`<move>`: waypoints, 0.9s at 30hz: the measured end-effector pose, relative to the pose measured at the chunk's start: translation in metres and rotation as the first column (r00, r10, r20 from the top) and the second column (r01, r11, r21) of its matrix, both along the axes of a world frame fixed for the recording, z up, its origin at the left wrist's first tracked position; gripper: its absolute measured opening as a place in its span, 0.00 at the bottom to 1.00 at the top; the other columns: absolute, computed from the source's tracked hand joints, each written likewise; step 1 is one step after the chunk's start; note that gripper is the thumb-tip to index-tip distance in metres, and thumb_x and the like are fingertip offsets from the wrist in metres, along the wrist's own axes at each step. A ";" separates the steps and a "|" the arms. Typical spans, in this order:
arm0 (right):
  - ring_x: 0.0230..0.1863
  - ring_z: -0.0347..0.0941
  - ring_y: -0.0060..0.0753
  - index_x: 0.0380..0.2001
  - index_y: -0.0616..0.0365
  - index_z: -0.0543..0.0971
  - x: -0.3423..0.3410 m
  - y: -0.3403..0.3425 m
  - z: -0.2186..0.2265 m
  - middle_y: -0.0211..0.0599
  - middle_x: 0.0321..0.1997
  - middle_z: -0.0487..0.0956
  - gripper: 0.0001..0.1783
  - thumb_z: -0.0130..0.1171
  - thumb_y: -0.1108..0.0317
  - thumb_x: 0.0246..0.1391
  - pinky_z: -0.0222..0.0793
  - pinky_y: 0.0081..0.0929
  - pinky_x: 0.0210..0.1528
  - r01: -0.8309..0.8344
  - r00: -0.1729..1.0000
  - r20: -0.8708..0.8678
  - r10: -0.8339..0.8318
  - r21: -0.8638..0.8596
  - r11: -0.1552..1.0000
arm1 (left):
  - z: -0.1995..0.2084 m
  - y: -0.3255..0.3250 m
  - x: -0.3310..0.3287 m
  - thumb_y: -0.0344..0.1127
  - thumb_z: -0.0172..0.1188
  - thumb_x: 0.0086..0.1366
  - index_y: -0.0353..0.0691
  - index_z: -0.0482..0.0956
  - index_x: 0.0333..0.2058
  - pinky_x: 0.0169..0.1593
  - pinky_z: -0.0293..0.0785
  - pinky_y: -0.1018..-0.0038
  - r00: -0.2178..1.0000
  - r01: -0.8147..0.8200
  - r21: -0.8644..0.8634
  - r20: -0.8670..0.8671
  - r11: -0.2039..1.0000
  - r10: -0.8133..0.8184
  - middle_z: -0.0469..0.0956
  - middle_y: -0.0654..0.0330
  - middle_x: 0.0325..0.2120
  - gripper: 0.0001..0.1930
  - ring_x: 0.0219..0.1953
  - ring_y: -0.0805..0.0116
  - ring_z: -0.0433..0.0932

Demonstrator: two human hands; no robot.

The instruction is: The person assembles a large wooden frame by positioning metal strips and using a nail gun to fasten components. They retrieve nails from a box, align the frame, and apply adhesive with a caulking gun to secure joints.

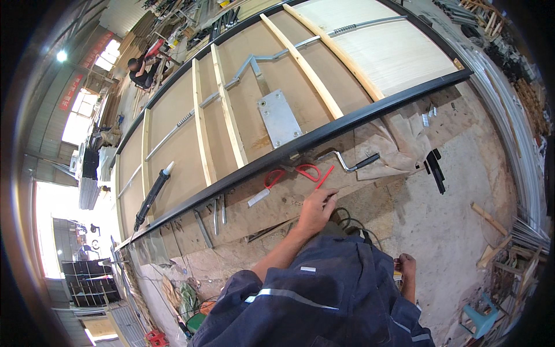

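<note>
Before me lies a large panel with a black frame (pixel 324 133), wooden battens (pixel 300 65) and a metal plate (pixel 279 118). My left hand (pixel 318 209) is at the near edge of the worktable, fingers curled. A thin red stick (pixel 325 177) shows just beyond its fingers; whether they grip it is unclear. Beside it lie red loop-shaped handles (pixel 308 172) and a crank with a black grip (pixel 347 162). My right hand (pixel 407 266) hangs low at my right side, closed, with a small reddish and yellow object partly showing at its fingers.
A black sealant gun (pixel 152 196) with a white nozzle rests over the panel's left part. Metal bars (pixel 203 229) lean by the near edge. Black strips (pixel 435 170) lie right. A blue stool (pixel 481 317) stands lower right. Another person (pixel 143 74) is low down, far left.
</note>
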State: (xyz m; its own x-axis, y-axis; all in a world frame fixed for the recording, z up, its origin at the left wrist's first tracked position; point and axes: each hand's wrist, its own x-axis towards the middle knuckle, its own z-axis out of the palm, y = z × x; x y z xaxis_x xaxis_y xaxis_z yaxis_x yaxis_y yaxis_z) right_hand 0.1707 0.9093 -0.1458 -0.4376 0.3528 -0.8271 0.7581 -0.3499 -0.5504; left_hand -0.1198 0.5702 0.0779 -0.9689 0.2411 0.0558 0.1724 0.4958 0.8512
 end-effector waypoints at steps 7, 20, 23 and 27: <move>0.23 0.81 0.37 0.39 0.62 0.77 0.016 0.004 -0.010 0.42 0.30 0.82 0.11 0.51 0.66 0.60 0.77 0.30 0.23 0.009 1.000 0.004 -0.009 -0.018 1.000 | 0.001 0.008 -0.012 0.31 0.59 0.66 0.34 0.81 0.45 0.44 0.78 0.66 0.998 0.055 0.058 0.023 0.997 -0.056 0.82 0.48 0.37 0.11 0.39 0.54 0.82; 0.26 0.79 0.32 0.36 0.62 0.78 -0.029 -0.028 0.021 0.42 0.32 0.82 0.10 0.52 0.66 0.60 0.76 0.29 0.26 -0.034 0.999 0.005 0.033 0.054 0.998 | 0.009 -0.048 -0.104 0.31 0.61 0.66 0.35 0.82 0.44 0.43 0.77 0.68 0.986 -0.068 0.100 -0.142 0.993 0.082 0.82 0.49 0.36 0.10 0.38 0.57 0.83; 0.25 0.79 0.32 0.34 0.60 0.78 -0.059 -0.044 0.038 0.41 0.32 0.83 0.09 0.52 0.66 0.59 0.76 0.29 0.26 -0.070 0.998 0.015 0.069 0.076 0.995 | 0.020 -0.069 -0.122 0.32 0.61 0.67 0.34 0.82 0.44 0.43 0.77 0.69 0.980 -0.161 0.056 -0.109 0.985 0.167 0.82 0.49 0.36 0.10 0.37 0.61 0.83; 0.25 0.79 0.31 0.33 0.59 0.78 -0.074 -0.055 0.033 0.40 0.31 0.83 0.06 0.54 0.69 0.58 0.75 0.28 0.27 -0.072 0.997 -0.003 0.073 0.061 0.996 | 0.022 -0.089 -0.146 0.32 0.61 0.67 0.34 0.82 0.44 0.44 0.77 0.68 0.963 -0.243 0.053 -0.107 0.968 0.248 0.82 0.48 0.36 0.10 0.38 0.59 0.82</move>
